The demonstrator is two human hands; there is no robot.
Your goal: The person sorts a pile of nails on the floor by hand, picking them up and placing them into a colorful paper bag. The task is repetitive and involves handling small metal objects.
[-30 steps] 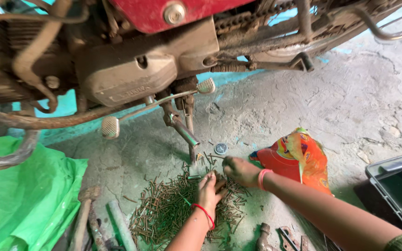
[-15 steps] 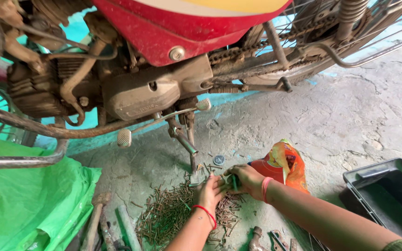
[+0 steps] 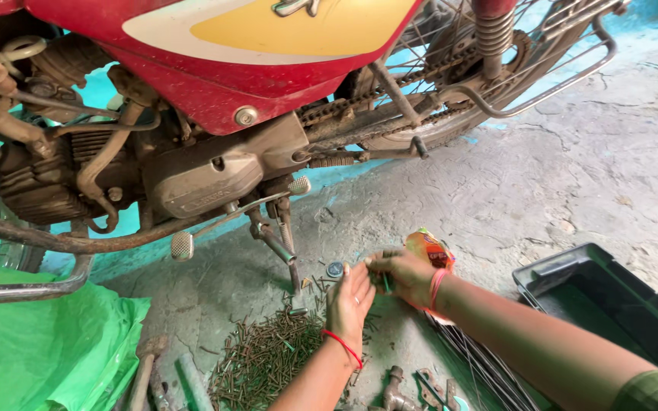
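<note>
My left hand (image 3: 348, 298), a red thread at its wrist, is raised just above the floor with the palm open and the fingers up. It touches my right hand (image 3: 404, 274), which wears a pink band and pinches a small dark metal piece (image 3: 384, 283) between its fingers. Below and left of both hands, a pile of rusty little pins (image 3: 264, 358) lies on the concrete. An orange plastic bag (image 3: 428, 246) shows behind my right hand.
A red and yellow motorcycle (image 3: 215, 84) stands across the top, its stand and foot pedal (image 3: 183, 245) just above the pile. Green plastic sheet (image 3: 32, 342) at left. Black tray (image 3: 611, 293) at right. Thin metal spokes (image 3: 485, 369), a hammer (image 3: 145, 369) and a wrench (image 3: 394, 384) lie along the bottom.
Both hands have lifted off the pile of pins and come together, my right hand now pinching a piece against my open left palm. The view has tilted up toward the motorcycle.
</note>
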